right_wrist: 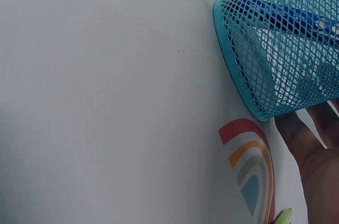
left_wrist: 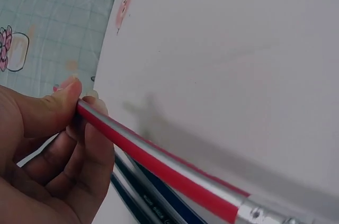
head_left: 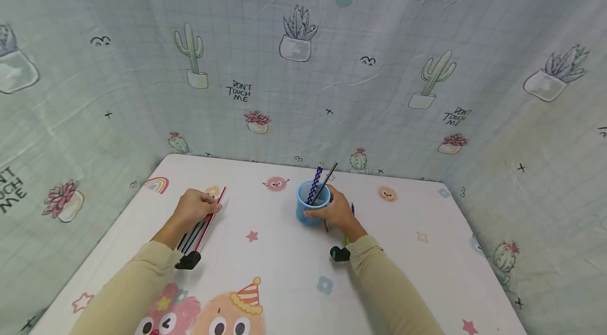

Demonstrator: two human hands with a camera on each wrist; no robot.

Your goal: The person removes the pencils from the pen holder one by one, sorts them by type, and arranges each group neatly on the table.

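Note:
My left hand pinches the end of a red-and-silver striped pencil between thumb and fingers, at the left of the table. Several dark pencils lie beneath it, beside that hand. Toward the middle, my right hand grips a light-blue mesh pencil cup, thumb at the near side and fingers around the back. The cup is upright on the table in the head view. A blue patterned pencil and a dark pencil lean inside it.
The white table has printed stars, faces and a rainbow. Just past the right wrist, a dark-blue tip and a green tip show, mostly hidden. A cactus-print curtain stands behind and at both sides.

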